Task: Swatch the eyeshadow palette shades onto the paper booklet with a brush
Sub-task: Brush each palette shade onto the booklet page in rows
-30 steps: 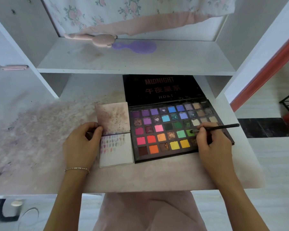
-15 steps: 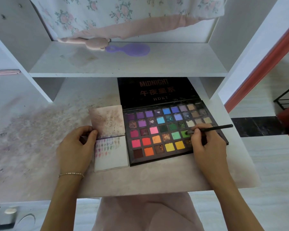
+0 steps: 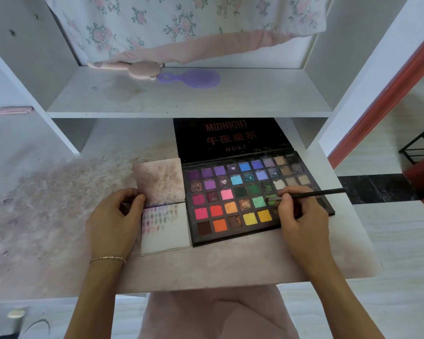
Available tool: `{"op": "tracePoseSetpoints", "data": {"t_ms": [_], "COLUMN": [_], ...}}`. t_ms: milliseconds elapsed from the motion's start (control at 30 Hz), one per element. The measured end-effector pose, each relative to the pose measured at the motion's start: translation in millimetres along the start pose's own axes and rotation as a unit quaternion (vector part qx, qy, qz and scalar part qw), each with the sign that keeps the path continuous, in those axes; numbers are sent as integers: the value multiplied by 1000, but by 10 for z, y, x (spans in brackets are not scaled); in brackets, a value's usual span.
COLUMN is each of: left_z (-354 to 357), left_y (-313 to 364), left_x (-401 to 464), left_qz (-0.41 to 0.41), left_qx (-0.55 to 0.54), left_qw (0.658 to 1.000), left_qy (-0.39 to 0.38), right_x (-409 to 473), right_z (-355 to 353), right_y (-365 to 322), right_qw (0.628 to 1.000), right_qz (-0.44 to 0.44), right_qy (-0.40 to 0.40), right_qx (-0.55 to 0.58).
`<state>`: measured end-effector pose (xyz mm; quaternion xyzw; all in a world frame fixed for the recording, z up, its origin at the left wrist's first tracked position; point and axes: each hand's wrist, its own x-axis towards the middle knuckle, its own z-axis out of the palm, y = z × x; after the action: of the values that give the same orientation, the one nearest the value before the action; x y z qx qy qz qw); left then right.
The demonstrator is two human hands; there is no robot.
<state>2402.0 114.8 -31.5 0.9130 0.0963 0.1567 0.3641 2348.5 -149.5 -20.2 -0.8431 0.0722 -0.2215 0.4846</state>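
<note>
An open black eyeshadow palette with several coloured pans lies on the desk, its lid folded back flat. My right hand pinches a thin black brush, whose tip rests in a yellow-green pan near the palette's right side. Left of the palette lies a small open paper booklet with rows of faint colour swatches on its lower page. My left hand holds the booklet's left edge at the fold, thumb on the upper page.
The stained white desk has a front edge close to my body. A shelf above the palette carries a purple hairbrush and a pink one. Floral cloth hangs behind. Open floor lies to the right.
The brush tip has stayed at the yellow-green pan with only slight shifts. My left hand has kept its hold on the booklet. The camera view has shifted slightly.
</note>
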Motion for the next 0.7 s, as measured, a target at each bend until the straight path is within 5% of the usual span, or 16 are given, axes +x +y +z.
{"op": "tracePoseSetpoints", "data": {"t_ms": [367, 700], "left_z": [13, 27], "left_y": [-34, -60], "left_x": [10, 26], "left_qz": [-1, 7], "left_qx": [-14, -31], "left_qw": [1000, 999], "left_qy": [0, 12], "right_x": [-199, -265], "right_z": [566, 873], "right_y": [-445, -532], "right_qw": [986, 977], "right_qz": [-6, -30], "right_qy": [-118, -204], "right_qx": [116, 47]}}
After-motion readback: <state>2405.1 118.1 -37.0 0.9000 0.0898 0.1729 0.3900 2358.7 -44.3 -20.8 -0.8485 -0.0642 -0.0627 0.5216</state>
